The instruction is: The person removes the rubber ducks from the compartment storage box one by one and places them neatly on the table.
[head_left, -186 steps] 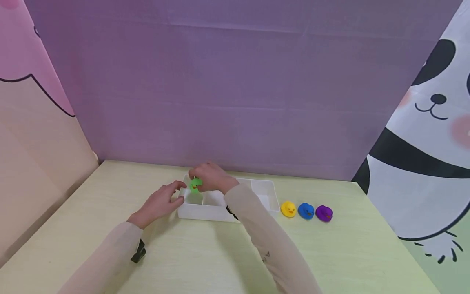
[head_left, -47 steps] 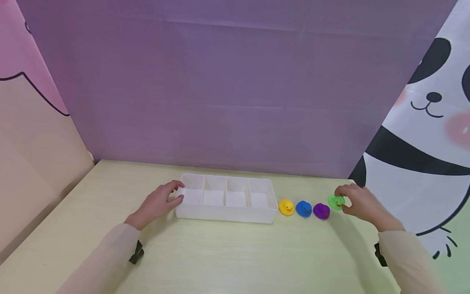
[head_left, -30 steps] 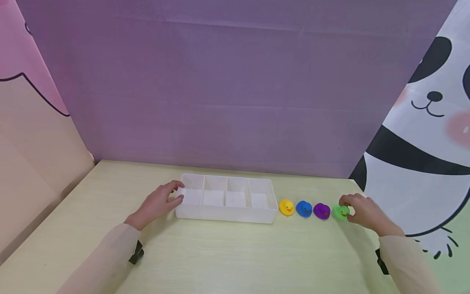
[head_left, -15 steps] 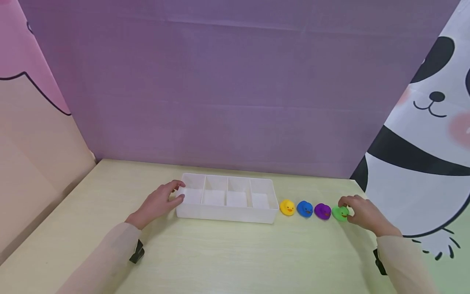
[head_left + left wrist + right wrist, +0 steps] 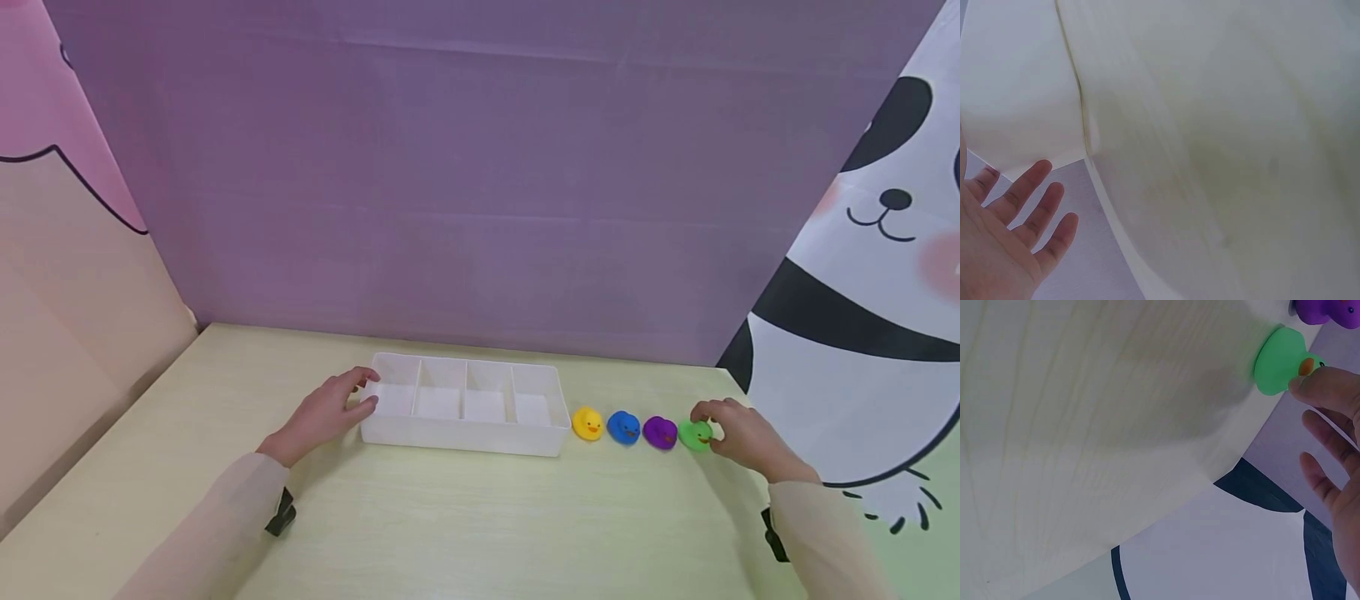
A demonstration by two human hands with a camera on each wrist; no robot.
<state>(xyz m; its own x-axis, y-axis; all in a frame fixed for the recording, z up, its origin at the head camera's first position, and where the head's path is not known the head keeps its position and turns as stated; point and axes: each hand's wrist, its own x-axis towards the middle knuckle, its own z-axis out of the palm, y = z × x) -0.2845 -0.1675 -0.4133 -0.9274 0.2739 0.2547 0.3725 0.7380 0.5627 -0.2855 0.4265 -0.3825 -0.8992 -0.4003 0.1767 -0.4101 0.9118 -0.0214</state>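
Note:
My right hand (image 5: 752, 440) pinches a green rubber duck (image 5: 695, 436) between thumb and fingers at the right end of a row on the table. In the right wrist view the thumb presses near the orange beak of the green duck (image 5: 1277, 362). Beside it sit a purple duck (image 5: 660, 433), a blue duck (image 5: 624, 427) and a yellow duck (image 5: 587, 423). At the left end of a white box (image 5: 457, 435) divided into several compartments, my left hand (image 5: 318, 417) rests with loosely spread fingers. The left wrist view shows those fingers (image 5: 1040, 215) nearly straight.
The compartments of the box hold nothing. The pale wooden table (image 5: 465, 517) runs back to a purple backdrop (image 5: 465, 183). A panda-printed sheet (image 5: 862, 375) hangs to the right, beyond the table's edge.
My right hand has carried the green duck from the box's leftmost compartment to the table, right of the purple one. In the last half second hardly anything moved; the left hand stays at the box.

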